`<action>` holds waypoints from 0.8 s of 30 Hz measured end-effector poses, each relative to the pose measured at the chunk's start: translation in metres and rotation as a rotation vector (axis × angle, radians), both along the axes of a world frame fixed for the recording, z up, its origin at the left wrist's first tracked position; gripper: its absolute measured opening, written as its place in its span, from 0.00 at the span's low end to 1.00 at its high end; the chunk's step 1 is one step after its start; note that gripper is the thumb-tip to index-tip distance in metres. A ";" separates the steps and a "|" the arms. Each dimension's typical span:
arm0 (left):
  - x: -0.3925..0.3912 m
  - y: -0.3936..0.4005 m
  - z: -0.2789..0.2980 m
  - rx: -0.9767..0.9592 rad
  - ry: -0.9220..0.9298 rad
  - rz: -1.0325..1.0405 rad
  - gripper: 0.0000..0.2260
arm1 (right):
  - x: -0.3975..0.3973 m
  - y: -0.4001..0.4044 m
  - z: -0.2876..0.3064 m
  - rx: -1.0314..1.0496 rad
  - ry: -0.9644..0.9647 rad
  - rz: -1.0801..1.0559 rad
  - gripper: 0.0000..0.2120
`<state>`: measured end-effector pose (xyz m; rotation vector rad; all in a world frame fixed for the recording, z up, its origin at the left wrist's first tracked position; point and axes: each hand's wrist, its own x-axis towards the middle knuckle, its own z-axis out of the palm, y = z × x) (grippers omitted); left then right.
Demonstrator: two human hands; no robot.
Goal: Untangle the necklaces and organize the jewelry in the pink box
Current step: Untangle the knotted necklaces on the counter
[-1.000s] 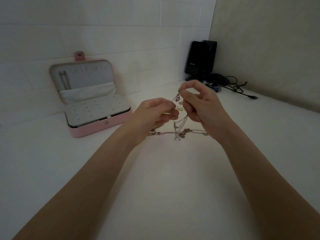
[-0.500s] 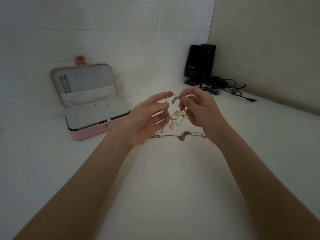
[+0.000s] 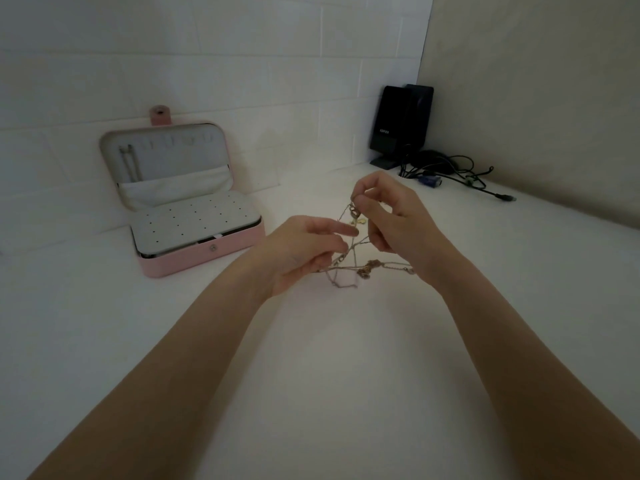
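A tangle of thin gold and silver necklaces hangs between my two hands above the white table. My right hand pinches a chain by its clasp at the top of the tangle. My left hand has its lower fingers curled round chain strands, with the forefinger stretched toward the right hand. Part of the chains lies on the table under my hands. The pink jewelry box stands open at the back left, its lid leaning against the wall. One necklace hangs inside the lid.
A black speaker stands in the back right corner with a bundle of dark cables trailing over the table beside it. White brick wall behind, beige wall on the right.
My left hand, open half a second ago, has curled its fingers round chain strands again. The right hand keeps its pinch on the clasp, and the tangle is stretched wider.
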<state>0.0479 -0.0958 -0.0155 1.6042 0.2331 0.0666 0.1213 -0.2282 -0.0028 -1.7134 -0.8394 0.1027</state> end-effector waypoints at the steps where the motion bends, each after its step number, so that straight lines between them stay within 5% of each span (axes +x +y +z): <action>1: 0.000 -0.002 -0.001 0.038 0.009 0.013 0.07 | -0.001 0.001 0.000 -0.015 -0.040 0.016 0.08; 5: 0.002 -0.004 0.001 0.042 0.013 0.138 0.10 | -0.002 0.002 0.001 -0.031 -0.138 0.072 0.07; 9: 0.002 0.001 0.011 -0.243 -0.042 0.245 0.14 | 0.002 0.001 0.000 0.011 -0.108 0.050 0.04; 16: 0.000 0.010 0.016 -0.652 -0.223 0.225 0.15 | 0.002 0.004 -0.004 -0.064 -0.321 -0.033 0.05; 24: -0.003 0.009 0.019 -0.614 -0.281 0.260 0.12 | 0.001 0.006 -0.009 -0.188 -0.384 0.000 0.07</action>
